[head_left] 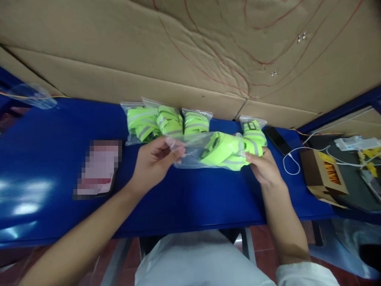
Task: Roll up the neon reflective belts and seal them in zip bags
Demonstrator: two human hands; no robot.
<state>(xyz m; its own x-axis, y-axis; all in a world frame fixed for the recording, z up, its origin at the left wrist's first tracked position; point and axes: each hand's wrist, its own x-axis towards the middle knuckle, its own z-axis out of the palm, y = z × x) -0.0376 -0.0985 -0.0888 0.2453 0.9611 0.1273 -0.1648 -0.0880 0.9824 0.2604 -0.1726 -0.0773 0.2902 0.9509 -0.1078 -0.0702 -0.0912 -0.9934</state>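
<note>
Between my hands, above the blue table, is a clear plastic bag (192,151) lying sideways. Its left end is pinched between the thumb and fingers of my left hand (157,157). My right hand (263,165) grips a bundle of neon yellow-green reflective strap (224,151) with grey stripes at the bag's right end. Part of the strap shows through the plastic; how far it sits inside at the right I cannot tell. Behind my hands stand several clear bags of similar strap: two overlapping bags (143,123) at left, one bag (196,122) mid-way, and one bag (254,129) at right.
A phone with a blurred screen (99,167) lies left on the blue table (190,202). At right are a dark phone (277,140), a white cable (293,171) and an open cardboard box (323,172). A cardboard panel (119,51) rises along the back.
</note>
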